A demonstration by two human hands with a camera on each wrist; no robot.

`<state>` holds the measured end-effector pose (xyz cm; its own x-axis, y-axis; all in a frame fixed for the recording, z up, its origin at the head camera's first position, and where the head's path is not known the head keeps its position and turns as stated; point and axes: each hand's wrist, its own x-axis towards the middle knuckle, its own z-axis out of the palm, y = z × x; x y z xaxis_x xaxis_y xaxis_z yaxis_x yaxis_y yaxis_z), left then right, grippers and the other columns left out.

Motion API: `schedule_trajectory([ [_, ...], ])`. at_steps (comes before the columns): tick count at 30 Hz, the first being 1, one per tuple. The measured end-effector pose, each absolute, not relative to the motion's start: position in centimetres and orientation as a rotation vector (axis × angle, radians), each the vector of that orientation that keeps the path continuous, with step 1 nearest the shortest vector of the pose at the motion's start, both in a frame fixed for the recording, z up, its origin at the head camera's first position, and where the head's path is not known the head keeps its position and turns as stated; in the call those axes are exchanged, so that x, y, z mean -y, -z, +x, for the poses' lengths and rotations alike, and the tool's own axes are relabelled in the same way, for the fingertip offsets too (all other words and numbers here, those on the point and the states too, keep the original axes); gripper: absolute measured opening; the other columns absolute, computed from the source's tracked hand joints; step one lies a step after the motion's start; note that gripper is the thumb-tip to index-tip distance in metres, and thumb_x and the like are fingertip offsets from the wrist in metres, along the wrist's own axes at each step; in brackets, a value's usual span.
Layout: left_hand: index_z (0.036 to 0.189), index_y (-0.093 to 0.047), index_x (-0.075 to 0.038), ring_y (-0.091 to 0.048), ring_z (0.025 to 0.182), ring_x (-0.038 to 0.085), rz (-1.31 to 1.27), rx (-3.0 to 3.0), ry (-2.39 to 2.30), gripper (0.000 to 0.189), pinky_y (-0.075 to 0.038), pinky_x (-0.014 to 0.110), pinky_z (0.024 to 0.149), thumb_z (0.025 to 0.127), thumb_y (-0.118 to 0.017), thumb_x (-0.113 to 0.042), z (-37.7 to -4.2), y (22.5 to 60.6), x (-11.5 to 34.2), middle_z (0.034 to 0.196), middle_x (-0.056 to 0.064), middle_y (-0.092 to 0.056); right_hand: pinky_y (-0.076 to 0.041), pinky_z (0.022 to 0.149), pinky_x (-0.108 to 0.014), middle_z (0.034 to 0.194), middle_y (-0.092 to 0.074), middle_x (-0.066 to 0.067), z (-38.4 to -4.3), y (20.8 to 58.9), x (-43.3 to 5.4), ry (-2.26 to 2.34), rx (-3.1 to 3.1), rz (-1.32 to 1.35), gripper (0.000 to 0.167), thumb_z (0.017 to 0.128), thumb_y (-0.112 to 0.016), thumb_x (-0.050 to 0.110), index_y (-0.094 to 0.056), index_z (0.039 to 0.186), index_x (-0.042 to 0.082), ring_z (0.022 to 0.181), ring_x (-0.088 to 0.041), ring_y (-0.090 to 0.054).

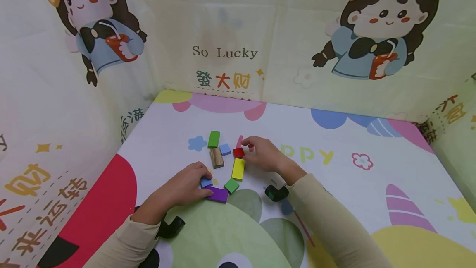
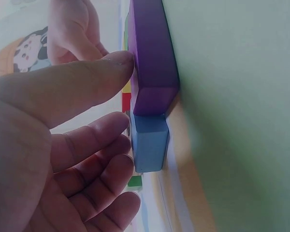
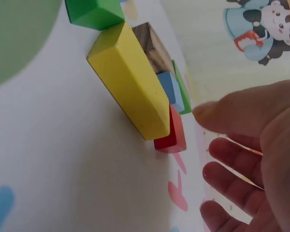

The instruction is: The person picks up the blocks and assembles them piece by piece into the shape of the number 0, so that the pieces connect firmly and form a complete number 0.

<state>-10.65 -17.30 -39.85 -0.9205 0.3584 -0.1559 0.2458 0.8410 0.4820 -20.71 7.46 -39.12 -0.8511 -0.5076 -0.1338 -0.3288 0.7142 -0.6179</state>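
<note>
My left hand (image 1: 184, 186) is at the near left of a loose ring of small blocks. In the left wrist view its thumb touches the side of the purple block (image 2: 154, 58); its relaxed fingers lie beside a blue block (image 2: 150, 144) adjoining the purple one. My right hand (image 1: 263, 153) hovers by the red block (image 1: 239, 152), its loosely bent fingers around nothing. The right wrist view shows a gap between its thumb and the red block. A yellow block (image 1: 238, 169) meets the red one, and a small green block (image 1: 232, 185) sits between yellow and purple.
On the far left of the ring are a wood-grain block (image 1: 217, 158), a second blue block (image 1: 224, 149) and a longer green block (image 1: 213, 139). A printed cloth (image 1: 290, 94) hangs behind the patterned tabletop (image 1: 334, 193). Black wrist devices (image 1: 277, 193) sit under the sleeves.
</note>
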Motion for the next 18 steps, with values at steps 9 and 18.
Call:
schedule_trajectory([
  [9,0.106,-0.070,-0.005,-0.057,0.104,0.022,0.488,-2.783,-0.682,0.031,-0.051,0.039,0.093,0.083,-0.084,-0.021,-10.6,39.7,17.4,0.110,0.003,-0.060,-0.051,0.093,-0.043,0.126,-0.063,-0.005,-19.0,39.0,-7.3,0.864,-2.636,-0.749,0.052,0.087,-0.078,0.022,-0.059,0.133,0.008,0.117,-0.027,-0.056],
  [18,0.106,-0.070,-0.005,-0.057,0.105,0.022,0.494,-2.783,-0.678,0.032,-0.051,0.039,0.093,0.083,-0.084,-0.022,-10.5,39.6,17.5,0.109,0.003,-0.059,-0.048,0.100,-0.044,0.131,-0.060,-0.005,-17.1,39.3,-7.1,0.806,-2.653,-0.742,0.060,0.083,-0.083,0.028,-0.059,0.134,0.009,0.125,-0.027,-0.051],
])
